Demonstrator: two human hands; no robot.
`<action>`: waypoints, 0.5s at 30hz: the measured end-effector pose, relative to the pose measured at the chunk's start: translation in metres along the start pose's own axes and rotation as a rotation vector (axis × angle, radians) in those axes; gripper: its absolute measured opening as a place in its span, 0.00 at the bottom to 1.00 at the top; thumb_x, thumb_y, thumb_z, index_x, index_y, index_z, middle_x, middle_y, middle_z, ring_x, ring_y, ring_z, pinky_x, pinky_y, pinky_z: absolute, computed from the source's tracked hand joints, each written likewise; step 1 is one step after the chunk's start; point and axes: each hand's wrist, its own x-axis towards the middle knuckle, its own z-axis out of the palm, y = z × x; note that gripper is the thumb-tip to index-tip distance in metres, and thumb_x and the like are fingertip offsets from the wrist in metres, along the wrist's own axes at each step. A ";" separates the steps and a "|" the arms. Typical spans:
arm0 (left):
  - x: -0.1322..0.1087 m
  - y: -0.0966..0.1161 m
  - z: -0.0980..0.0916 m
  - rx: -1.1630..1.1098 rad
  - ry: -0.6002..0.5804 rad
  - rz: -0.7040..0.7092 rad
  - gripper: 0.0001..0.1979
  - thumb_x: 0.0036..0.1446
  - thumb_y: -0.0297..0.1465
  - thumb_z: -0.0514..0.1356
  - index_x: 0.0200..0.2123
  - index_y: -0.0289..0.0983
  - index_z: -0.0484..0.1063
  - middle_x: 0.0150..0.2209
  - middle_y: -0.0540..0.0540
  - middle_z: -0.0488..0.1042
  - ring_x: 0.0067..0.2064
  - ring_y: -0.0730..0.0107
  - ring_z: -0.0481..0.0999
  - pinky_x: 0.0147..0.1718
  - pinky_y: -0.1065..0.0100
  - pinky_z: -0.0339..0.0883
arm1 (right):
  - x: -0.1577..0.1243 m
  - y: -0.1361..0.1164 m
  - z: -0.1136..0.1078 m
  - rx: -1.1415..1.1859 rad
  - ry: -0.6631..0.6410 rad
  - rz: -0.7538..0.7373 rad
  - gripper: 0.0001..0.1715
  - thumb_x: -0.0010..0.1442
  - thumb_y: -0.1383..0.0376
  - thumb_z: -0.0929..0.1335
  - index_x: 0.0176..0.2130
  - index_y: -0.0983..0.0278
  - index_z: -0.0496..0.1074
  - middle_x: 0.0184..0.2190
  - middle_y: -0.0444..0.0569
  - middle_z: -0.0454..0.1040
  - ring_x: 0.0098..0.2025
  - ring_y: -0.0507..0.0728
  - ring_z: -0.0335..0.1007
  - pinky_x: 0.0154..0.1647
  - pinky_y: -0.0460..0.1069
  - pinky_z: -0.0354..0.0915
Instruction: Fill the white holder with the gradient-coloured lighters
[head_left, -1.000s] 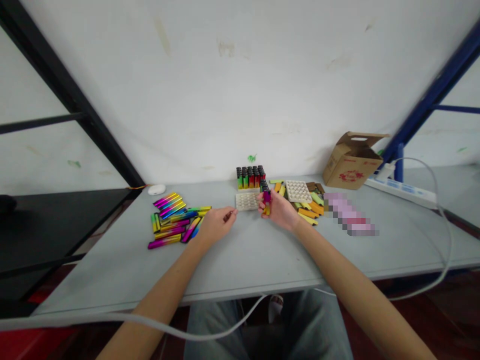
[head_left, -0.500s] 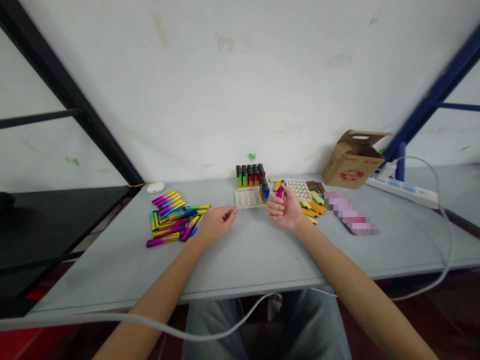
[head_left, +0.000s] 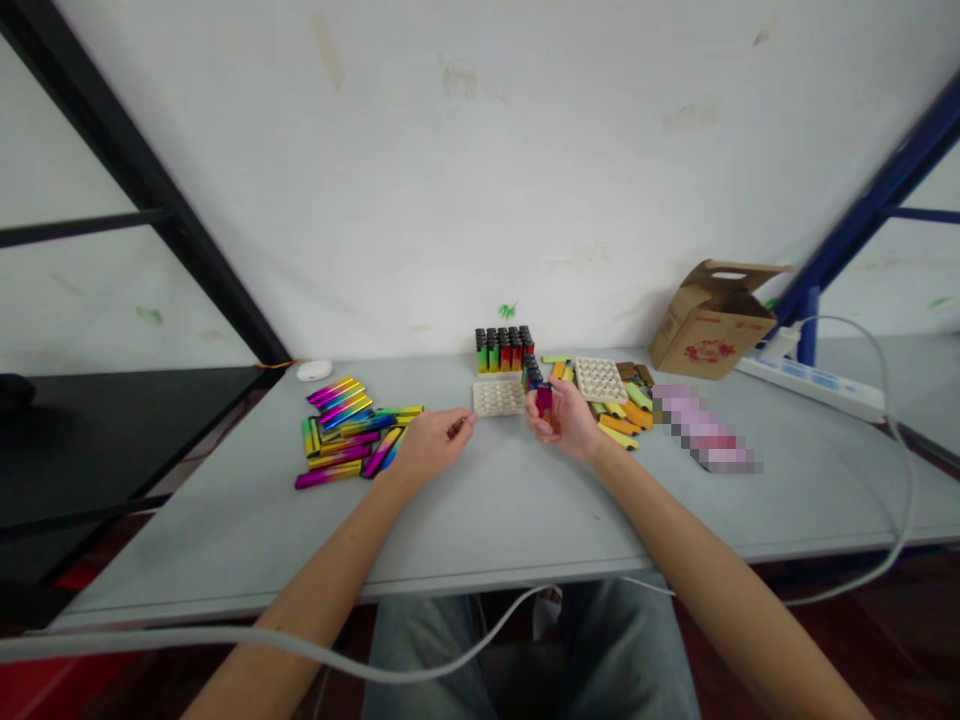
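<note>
Head camera looks forward and down at the bench (head_left: 525,520), and I place everything from the cream moulded tray (head_left: 499,397) at its middle, working left to right.

Well left of that tray sits a small white rounded object (head_left: 313,370), and nearer to the tray lies a loose heap of slim rainbow-finished lighters (head_left: 345,432). My left hand (head_left: 433,445) is just left of the tray, hovering over the bench, fingers curled in loosely. Its thumb and forefinger pinch a small dark piece (head_left: 455,430) — too small for me to tell what it is.

Behind the tray stands a block of black-topped lighters (head_left: 502,350), upright in tight rows, with a short column of similar ones (head_left: 532,373) at its right corner. Just right of the tray, my right hand (head_left: 566,422) is closed around a magenta-and-red lighter (head_left: 544,402), which stands upright in my grip, above the bench and not touching the tray.

Further right come a second moulded tray (head_left: 601,380) and a scattered pile of orange and yellow lighters (head_left: 619,412). Beyond them are a pixelated pink item (head_left: 705,430), a torn-open cardboard box (head_left: 712,322) and, farthest right, a white power strip (head_left: 810,388).
</note>
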 end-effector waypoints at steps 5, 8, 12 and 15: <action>0.000 0.001 -0.001 -0.004 -0.006 -0.011 0.16 0.63 0.37 0.51 0.30 0.37 0.75 0.20 0.50 0.72 0.22 0.73 0.68 0.25 0.72 0.56 | 0.002 0.001 -0.001 0.001 0.090 -0.011 0.29 0.58 0.44 0.55 0.19 0.62 0.56 0.14 0.38 0.47 0.16 0.47 0.38 0.15 0.43 0.37; 0.000 0.001 -0.001 -0.006 -0.005 -0.010 0.16 0.62 0.36 0.51 0.30 0.37 0.75 0.21 0.50 0.73 0.22 0.73 0.68 0.26 0.72 0.57 | 0.003 0.001 -0.002 0.012 0.163 -0.022 0.28 0.58 0.45 0.54 0.19 0.61 0.53 0.14 0.36 0.43 0.15 0.47 0.34 0.14 0.43 0.36; 0.000 0.000 -0.001 -0.001 -0.005 -0.013 0.16 0.62 0.36 0.51 0.31 0.37 0.75 0.21 0.50 0.73 0.22 0.73 0.68 0.26 0.72 0.56 | 0.005 0.001 -0.004 0.003 0.247 -0.058 0.27 0.59 0.45 0.53 0.20 0.60 0.50 0.14 0.35 0.42 0.15 0.47 0.32 0.14 0.43 0.35; 0.000 0.000 -0.001 -0.010 -0.010 -0.020 0.16 0.62 0.37 0.51 0.31 0.37 0.75 0.21 0.50 0.73 0.22 0.73 0.68 0.25 0.72 0.56 | 0.006 0.002 -0.003 -0.026 0.266 -0.074 0.25 0.59 0.47 0.54 0.20 0.60 0.50 0.14 0.35 0.42 0.15 0.47 0.31 0.14 0.43 0.34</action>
